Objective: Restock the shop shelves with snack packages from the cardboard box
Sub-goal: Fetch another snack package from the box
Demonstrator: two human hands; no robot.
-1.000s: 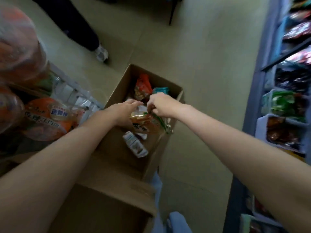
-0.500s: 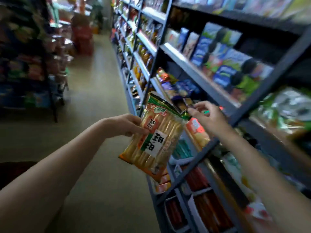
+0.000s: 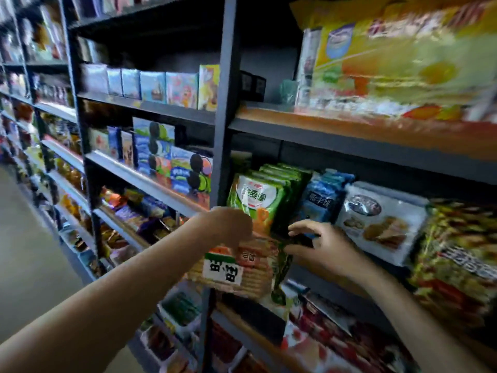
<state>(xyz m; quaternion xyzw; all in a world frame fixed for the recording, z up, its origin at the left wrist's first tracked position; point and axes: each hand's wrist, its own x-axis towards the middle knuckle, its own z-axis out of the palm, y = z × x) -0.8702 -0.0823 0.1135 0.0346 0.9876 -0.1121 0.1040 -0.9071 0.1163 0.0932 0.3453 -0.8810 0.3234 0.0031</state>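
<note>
A cracker pack (image 3: 236, 267) with a green end and a white label hangs sideways in front of the dark metal shelf (image 3: 336, 289). My left hand (image 3: 228, 224) grips its upper left edge. My right hand (image 3: 317, 243) pinches the pack's green end with curled fingers. Just behind the pack stand a row of green snack bags (image 3: 258, 197) and a blue bag (image 3: 320, 200) on that shelf. The cardboard box is out of view.
A white biscuit bag (image 3: 376, 222) and a yellow-red pack (image 3: 457, 259) fill the shelf to the right. A vertical shelf post (image 3: 223, 146) stands just left of the green bags. Cookie boxes (image 3: 172, 162) line the left bay. The aisle floor (image 3: 27, 254) runs along the left.
My view went from the box on the floor up to the shelves. Both hands lifted the cracker pack, turned it sideways and brought it up against the shelf with the green bags.
</note>
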